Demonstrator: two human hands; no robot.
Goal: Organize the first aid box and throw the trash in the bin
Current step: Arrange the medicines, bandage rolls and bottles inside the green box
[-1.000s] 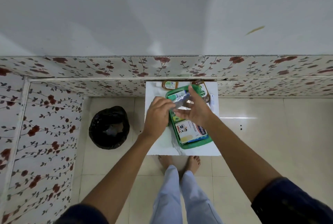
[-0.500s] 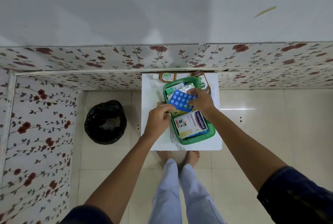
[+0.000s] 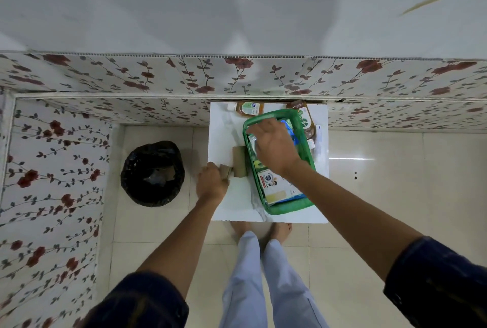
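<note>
**Sorting the first aid box, cardboard in the left hand**

Standing against the floral wall at the far left, a bin (image 3: pixel 152 173) lined with a black bag sits on the tiled floor, well apart from the white table (image 3: pixel 226 127). Next comes the left hand (image 3: pixel 212 183), at the table's left edge, its fingers curled tightly around a small brown cardboard piece (image 3: pixel 225 170) that pokes out toward the right. Just beside it, a larger cardboard tube (image 3: pixel 239 162) lies on the table, touching the side of the green box (image 3: pixel 290 210). The right hand (image 3: pixel 275 147) reaches over the box with its fingers spread and pointing left across the rim; a clear plastic wrapper (image 3: pixel 251 141) shows under the fingertips, though whether they grip it cannot be told. A plaster packet (image 3: pixel 276 187) lies in the box's near end, below the wrist. Two amber bottles (image 3: pixel 249 108) lie behind the box, by the wall.
</note>
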